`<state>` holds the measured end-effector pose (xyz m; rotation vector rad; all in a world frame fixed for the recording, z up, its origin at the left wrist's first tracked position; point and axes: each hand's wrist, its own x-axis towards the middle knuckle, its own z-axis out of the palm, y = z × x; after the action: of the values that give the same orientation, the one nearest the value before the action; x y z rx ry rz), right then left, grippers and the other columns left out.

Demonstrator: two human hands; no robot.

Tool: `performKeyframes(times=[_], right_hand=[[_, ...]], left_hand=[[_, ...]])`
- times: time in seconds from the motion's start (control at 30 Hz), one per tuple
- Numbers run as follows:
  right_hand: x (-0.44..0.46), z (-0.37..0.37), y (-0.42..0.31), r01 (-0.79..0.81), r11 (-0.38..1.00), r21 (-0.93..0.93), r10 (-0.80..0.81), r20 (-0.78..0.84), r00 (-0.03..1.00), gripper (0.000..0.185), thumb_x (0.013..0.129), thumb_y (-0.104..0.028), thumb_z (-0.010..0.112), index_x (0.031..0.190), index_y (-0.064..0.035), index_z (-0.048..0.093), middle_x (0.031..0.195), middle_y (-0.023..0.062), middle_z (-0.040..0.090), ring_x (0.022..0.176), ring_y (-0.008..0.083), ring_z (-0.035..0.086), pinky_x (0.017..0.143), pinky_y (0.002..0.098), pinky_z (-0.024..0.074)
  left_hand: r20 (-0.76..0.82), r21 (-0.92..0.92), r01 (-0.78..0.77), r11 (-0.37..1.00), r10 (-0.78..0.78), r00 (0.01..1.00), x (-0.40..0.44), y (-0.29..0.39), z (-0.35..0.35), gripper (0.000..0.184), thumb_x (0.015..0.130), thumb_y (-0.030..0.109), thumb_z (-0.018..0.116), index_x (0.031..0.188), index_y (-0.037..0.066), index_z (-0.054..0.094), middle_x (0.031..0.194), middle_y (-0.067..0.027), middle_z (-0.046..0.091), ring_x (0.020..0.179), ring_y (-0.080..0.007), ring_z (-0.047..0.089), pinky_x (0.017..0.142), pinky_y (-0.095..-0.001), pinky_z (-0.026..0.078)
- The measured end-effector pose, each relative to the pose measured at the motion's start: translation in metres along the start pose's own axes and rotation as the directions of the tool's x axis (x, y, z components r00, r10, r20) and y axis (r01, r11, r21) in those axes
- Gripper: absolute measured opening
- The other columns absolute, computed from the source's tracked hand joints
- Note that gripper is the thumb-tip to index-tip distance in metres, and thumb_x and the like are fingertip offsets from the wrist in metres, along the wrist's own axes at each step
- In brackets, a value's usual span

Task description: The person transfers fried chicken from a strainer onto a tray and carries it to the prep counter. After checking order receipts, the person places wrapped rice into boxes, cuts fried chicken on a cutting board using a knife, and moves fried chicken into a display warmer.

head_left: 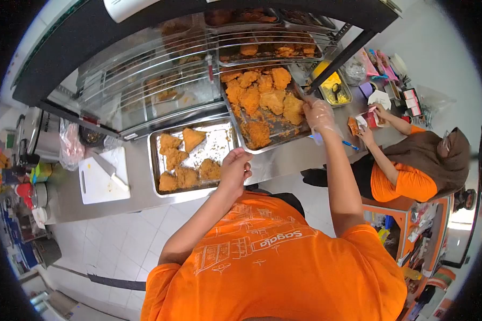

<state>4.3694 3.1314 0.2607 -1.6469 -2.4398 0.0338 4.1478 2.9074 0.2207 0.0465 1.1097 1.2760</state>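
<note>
A metal tray (281,140) piled with breaded fried chicken pieces (249,100) slants out from the display cabinet over the counter. At its near left corner my left hand (234,170) is closed, thumb against the rim and fingers curled. My right hand (320,116), in a clear plastic glove, is closed at the tray's right rim, beside a chicken piece (293,109); its fingertips are partly hidden. Lower left of that tray, a second metal tray (219,134) holds several smaller fried pieces (187,177) and crumbs.
On the counter's left lies a white cutting board (93,179) with a knife (111,172). Wire racks and more trays fill the display cabinet (144,69). A yellow-filled container (334,88) with a black utensil stands right. A co-worker (412,160) handles a red-and-white box (370,119).
</note>
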Motion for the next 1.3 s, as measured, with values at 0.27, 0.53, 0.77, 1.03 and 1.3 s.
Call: performKeyframes(times=[0.27,0.53,0.77,1.03,1.3], right_hand=[[-0.125,-0.019,-0.094,0.343,0.887,0.309,-0.455,0.707,0.541,0.027,0.097,-0.025,0.06,0.105,-0.0025,0.071,0.108,0.0222,0.069,0.107,0.0431,0.063,0.094,0.0497,0.0506],[-0.145,0.126,-0.231,0.521,0.775,0.357,-0.604,0.182,0.775,0.059,0.092,-0.037,0.066,0.144,-0.0121,0.05,0.132,0.0259,0.054,0.125,0.0395,0.056,0.105,0.05,0.046],[-0.124,0.155,-0.254,0.466,0.717,0.518,-0.648,0.249,0.72,0.051,0.087,-0.029,0.071,0.134,-0.0132,0.058,0.112,0.0228,0.063,0.107,0.0429,0.064,0.095,0.0515,0.051],[-0.135,0.051,-0.133,0.059,0.91,0.41,-0.347,0.679,0.647,0.056,0.085,-0.025,0.071,0.137,-0.0106,0.056,0.123,0.0159,0.064,0.106,0.0312,0.066,0.088,0.0415,0.0544],[-0.116,-0.05,-0.005,-0.762,-0.462,0.454,-0.47,0.603,0.645,0.06,0.089,-0.019,0.071,0.141,0.0016,0.049,0.134,0.0219,0.062,0.107,0.0285,0.066,0.086,0.038,0.0573]], left_hand=[[0.055,0.004,-0.015,1.0,0.015,0.998,-0.016,-0.002,0.006,0.05,0.089,0.002,0.067,0.135,0.007,0.048,0.12,-0.005,0.057,0.077,-0.01,0.056,0.059,-0.0269,0.047],[0.104,-0.008,-0.102,0.995,0.102,0.989,-0.018,-0.022,0.018,0.097,0.085,0.001,0.07,0.161,0.011,0.012,0.144,-0.0123,0.039,0.086,-0.0178,0.062,0.059,-0.0306,0.053],[0.126,-0.059,-0.071,0.996,0.078,0.989,-0.019,-0.017,0.014,0.092,0.086,0.003,0.072,0.16,0.01,0.018,0.145,-0.0123,0.039,0.087,-0.018,0.062,0.058,-0.0305,0.052],[0.125,-0.136,-0.015,0.991,0.032,0.992,-0.019,-0.005,0.014,0.086,0.085,0.001,0.071,0.157,0.01,0.025,0.125,-0.0087,0.049,0.081,-0.0154,0.062,0.054,-0.0287,0.049],[0.117,-0.005,-0.026,1.0,0.027,0.993,-0.014,-0.001,0.005,0.071,0.088,0.005,0.063,0.152,0.006,0.033,0.123,-0.0052,0.053,0.083,-0.0132,0.058,0.062,-0.0284,0.044]])
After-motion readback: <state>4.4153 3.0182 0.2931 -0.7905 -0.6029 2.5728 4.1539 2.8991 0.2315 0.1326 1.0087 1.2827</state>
